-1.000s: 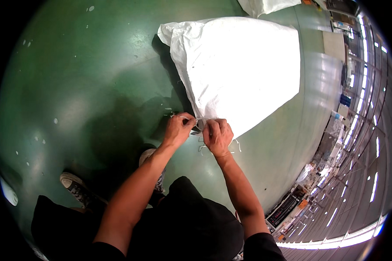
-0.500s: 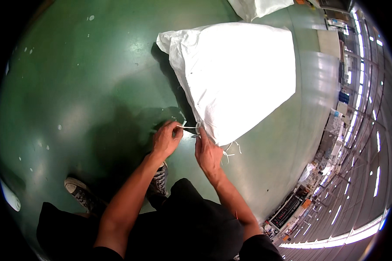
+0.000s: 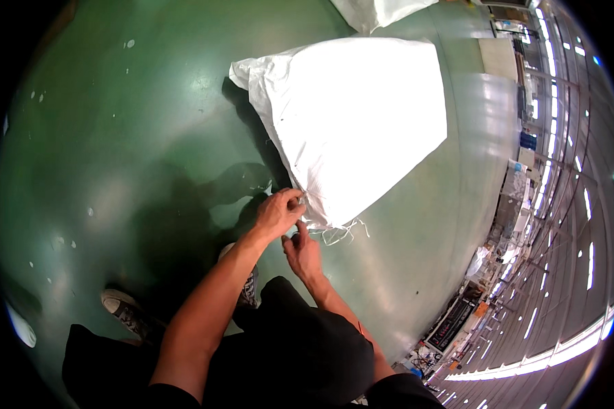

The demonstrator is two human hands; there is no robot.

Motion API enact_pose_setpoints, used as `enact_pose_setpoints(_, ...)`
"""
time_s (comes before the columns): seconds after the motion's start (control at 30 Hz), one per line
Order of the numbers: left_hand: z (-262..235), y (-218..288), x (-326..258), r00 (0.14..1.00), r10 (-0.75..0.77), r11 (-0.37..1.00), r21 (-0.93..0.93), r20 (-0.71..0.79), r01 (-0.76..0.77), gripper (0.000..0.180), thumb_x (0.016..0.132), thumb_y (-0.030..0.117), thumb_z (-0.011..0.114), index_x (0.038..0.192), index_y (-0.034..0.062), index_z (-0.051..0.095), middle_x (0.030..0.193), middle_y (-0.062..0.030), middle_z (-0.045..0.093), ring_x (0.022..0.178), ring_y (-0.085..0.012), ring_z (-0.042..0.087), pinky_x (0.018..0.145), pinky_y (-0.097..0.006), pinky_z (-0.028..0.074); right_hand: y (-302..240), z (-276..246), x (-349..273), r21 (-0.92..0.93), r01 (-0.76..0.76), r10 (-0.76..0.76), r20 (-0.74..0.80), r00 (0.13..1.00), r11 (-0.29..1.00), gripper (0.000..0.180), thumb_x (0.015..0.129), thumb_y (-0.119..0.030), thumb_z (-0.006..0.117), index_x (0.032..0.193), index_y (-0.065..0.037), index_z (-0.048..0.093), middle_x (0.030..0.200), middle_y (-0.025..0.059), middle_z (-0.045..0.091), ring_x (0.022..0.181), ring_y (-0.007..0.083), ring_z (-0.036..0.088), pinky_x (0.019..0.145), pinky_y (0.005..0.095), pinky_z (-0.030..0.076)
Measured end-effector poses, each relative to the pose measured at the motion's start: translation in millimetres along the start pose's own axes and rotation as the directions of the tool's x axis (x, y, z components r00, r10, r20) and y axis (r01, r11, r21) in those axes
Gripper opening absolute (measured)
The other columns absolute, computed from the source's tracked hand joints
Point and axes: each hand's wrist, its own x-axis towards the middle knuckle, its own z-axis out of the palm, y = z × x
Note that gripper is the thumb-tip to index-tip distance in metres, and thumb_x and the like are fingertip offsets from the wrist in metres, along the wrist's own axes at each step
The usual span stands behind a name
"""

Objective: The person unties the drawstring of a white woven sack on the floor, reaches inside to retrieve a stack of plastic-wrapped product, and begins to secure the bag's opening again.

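A large, full white woven sack [image 3: 361, 123] lies on the floor in front of me, its near left side creased. At its near corner my left hand [image 3: 278, 213] is closed, thumb and fingers pinched together against the sack's edge. What lies between those fingertips is hidden. Just below and to the right, my right hand [image 3: 303, 255] has its index finger pointing up toward the corner and its thumb apart from it. I see nothing held in it. Loose white strings [image 3: 344, 233] hang from the sack's near edge, to the right of my hands.
Another white sack [image 3: 382, 12] lies beyond, at the top edge. The green floor [image 3: 116, 170] carries pale spots and my shadow. My shoes [image 3: 126, 308] stand close below. Shelves and stacked goods [image 3: 512, 198] line the right side.
My right hand has come off the sack's edge, down and left. My left hand has moved right to the edge, and the string stretched between the hands no longer shows. The view has shifted slightly.
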Motion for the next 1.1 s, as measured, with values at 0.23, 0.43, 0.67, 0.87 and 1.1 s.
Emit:
enact_pose_setpoints(0.23,-20.7,1.1,19.9,0.982,-0.078,0.922,-0.362,0.175,0.137,0.026,0.086,0.019,0.068,0.103,-0.0010,0.067,0.072,-0.0033,0.062,0.065,-0.0118,0.053,0.059,-0.029,0.044,1.1,-2.3,-11.3,0.192,0.004,0.029,-0.167,0.986,0.981,0.067,0.090,-0.011,0.062,0.148,-0.005,0.029,0.092,0.0108,0.068,0.063,0.0207,0.065,0.060,0.0330,0.051)
enact_pose_setpoints(0.43,-5.1,-13.1,15.5,0.965,0.159,0.983,-0.059,-0.208,-0.174,0.007,0.085,0.003,0.067,0.091,-0.0005,0.065,0.087,-0.0036,0.062,0.072,-0.0125,0.063,0.067,-0.031,0.052,-10.1,-4.1,19.1,0.373,-0.020,0.100,-0.196,0.975,0.928,0.042,0.095,-0.016,0.055,0.134,-0.003,0.051,0.077,0.0109,0.067,0.055,0.0188,0.063,0.055,0.0326,0.050)
enact_pose_setpoints(0.67,14.4,-25.1,-6.4,0.976,-0.137,0.971,-0.218,-0.169,0.099,0.008,0.087,0.004,0.065,0.090,0.0019,0.058,0.076,-0.0047,0.062,0.065,-0.0139,0.061,0.056,-0.028,0.053,-6.8,0.2,22.5,0.300,-0.080,0.149,-0.215,0.965,0.951,0.031,0.093,-0.015,0.055,0.122,-0.002,0.061,0.071,0.0116,0.067,0.054,0.0177,0.064,0.052,0.0316,0.050)
enact_pose_setpoints(0.87,-26.8,-49.3,-25.6,0.804,-0.582,0.493,-0.840,-0.125,0.225,0.017,0.086,0.012,0.064,0.101,0.0048,0.060,0.086,-0.0061,0.062,0.071,-0.0178,0.063,0.064,-0.033,0.055,-20.5,-1.8,19.9,0.630,-0.063,0.196,-0.144,0.970,0.774,0.044,0.096,-0.013,0.053,0.137,0.001,0.046,0.080,0.0106,0.066,0.055,0.0128,0.058,0.051,0.0277,0.049)
enact_pose_setpoints(1.1,3.0,-16.7,1.7,0.973,-0.185,0.956,-0.256,-0.140,0.145,0.024,0.087,0.015,0.069,0.107,0.0029,0.065,0.083,-0.0034,0.064,0.069,-0.0115,0.058,0.063,-0.028,0.051,-31.2,14.5,25.5,0.686,-0.028,0.209,-0.183,0.961,0.727,0.041,0.097,-0.010,0.051,0.136,0.002,0.046,0.081,0.0109,0.064,0.060,0.0137,0.059,0.052,0.0267,0.049)
